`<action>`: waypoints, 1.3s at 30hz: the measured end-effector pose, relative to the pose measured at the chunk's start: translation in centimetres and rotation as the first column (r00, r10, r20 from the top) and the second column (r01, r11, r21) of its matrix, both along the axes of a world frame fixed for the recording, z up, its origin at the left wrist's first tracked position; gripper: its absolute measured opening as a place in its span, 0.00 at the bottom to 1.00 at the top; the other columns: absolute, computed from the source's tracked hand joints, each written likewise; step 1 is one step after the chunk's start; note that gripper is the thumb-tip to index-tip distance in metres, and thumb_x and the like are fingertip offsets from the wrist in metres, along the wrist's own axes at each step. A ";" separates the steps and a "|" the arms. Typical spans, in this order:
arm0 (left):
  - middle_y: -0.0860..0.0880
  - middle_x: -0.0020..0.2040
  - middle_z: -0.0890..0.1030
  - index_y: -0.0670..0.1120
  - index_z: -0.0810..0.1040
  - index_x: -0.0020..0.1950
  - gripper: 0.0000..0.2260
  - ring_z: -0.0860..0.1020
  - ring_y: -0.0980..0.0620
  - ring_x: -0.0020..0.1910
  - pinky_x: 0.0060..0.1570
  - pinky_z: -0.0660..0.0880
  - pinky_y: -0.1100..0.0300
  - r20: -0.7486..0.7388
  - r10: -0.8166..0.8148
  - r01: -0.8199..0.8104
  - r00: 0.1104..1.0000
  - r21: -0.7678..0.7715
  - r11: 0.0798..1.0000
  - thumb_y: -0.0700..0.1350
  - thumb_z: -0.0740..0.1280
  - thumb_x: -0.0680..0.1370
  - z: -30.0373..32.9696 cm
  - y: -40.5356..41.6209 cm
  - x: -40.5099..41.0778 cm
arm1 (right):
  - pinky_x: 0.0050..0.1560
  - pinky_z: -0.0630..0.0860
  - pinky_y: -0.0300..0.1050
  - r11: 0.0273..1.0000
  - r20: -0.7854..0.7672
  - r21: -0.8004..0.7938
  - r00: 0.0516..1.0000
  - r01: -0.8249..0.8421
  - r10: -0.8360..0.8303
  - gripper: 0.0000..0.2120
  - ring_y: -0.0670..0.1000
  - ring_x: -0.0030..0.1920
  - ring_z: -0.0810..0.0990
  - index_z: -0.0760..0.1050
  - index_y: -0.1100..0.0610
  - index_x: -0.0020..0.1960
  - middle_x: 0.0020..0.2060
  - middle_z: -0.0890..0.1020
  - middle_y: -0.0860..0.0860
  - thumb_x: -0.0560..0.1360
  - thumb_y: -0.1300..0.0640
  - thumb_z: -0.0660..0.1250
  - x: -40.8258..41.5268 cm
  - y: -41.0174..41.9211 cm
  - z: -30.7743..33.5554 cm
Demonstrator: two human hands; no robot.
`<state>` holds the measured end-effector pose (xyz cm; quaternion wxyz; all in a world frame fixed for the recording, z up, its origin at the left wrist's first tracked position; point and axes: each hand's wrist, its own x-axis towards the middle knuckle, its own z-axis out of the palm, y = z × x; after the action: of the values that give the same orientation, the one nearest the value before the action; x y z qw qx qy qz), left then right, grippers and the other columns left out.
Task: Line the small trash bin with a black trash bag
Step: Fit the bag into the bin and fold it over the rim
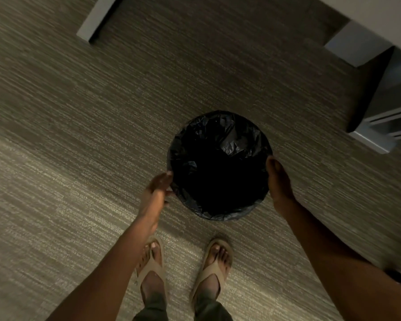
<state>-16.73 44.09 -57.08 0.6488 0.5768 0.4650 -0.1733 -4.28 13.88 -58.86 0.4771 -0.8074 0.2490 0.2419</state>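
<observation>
Your arms are bare right down to the fingers (166,179), with no sleeve showing on either forearm, and both your left hand (156,188) and right hand (278,181) are ungloved. Below the fingers, you wear tan flip-flop sandals (214,269) with a thong strap between the toes, and dark olive-green trouser legs (208,309) cover your ankles above them.

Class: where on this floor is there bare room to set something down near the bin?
Carpet left of the trash bag lies bare, as does the stretch beyond it toward the furniture legs. It is crowded between bin and feet, and at the cabinet to the right.
</observation>
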 end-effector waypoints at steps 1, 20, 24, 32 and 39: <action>0.54 0.60 0.85 0.62 0.81 0.60 0.22 0.83 0.51 0.57 0.53 0.80 0.49 -0.013 -0.079 0.078 0.997 -0.061 0.995 0.71 0.69 0.70 -0.1 -0.4 -0.1 | 0.62 0.77 0.54 1.000 -0.029 0.020 0.999 -0.013 0.013 0.34 0.58 0.68 0.77 0.66 0.53 0.78 0.72 0.76 0.55 0.81 0.33 0.57 -0.4 0.1 -0.1; 0.50 0.45 0.87 0.50 0.84 0.49 0.07 0.86 0.45 0.48 0.48 0.83 0.50 -0.093 -0.014 0.030 0.996 0.174 0.984 0.39 0.76 0.75 -1.4 -2.9 -1.5 | 0.51 0.79 0.52 0.948 -0.002 -0.303 0.995 0.095 -0.101 0.15 0.60 0.52 0.83 0.80 0.61 0.62 0.55 0.85 0.58 0.78 0.55 0.69 -5.6 2.1 1.4; 0.50 0.45 0.87 0.50 0.85 0.49 0.06 0.86 0.46 0.48 0.48 0.83 0.53 -0.086 -0.014 0.034 0.996 0.227 0.973 0.40 0.75 0.75 -0.5 -1.1 -0.4 | 0.51 0.80 0.54 0.962 0.050 -0.256 0.995 0.096 -0.086 0.16 0.53 0.46 0.81 0.77 0.58 0.67 0.54 0.83 0.53 0.80 0.57 0.70 -6.1 3.7 2.3; 0.49 0.49 0.88 0.51 0.84 0.52 0.10 0.86 0.46 0.52 0.56 0.84 0.47 -0.044 0.030 -0.018 0.999 0.257 0.966 0.38 0.75 0.75 0.4 7.3 1.7 | 0.36 0.71 0.32 0.977 0.160 -0.205 0.987 0.064 -0.031 0.15 0.43 0.39 0.78 0.78 0.59 0.64 0.51 0.82 0.52 0.79 0.57 0.71 -2.7 11.9 3.4; 0.48 0.44 0.87 0.52 0.83 0.44 0.06 0.86 0.42 0.49 0.54 0.84 0.43 0.035 0.113 -0.118 0.993 0.376 0.919 0.41 0.75 0.75 0.6 16.6 6.4 | 0.51 0.79 0.52 0.984 0.220 -0.178 0.974 -0.018 0.057 0.16 0.61 0.56 0.83 0.76 0.61 0.66 0.57 0.84 0.59 0.79 0.59 0.69 4.0 22.9 3.9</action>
<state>-10.33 60.65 -56.48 0.5376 0.6636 0.5187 -0.0383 -0.31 36.83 -54.92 0.4249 -0.8728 0.1983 0.1355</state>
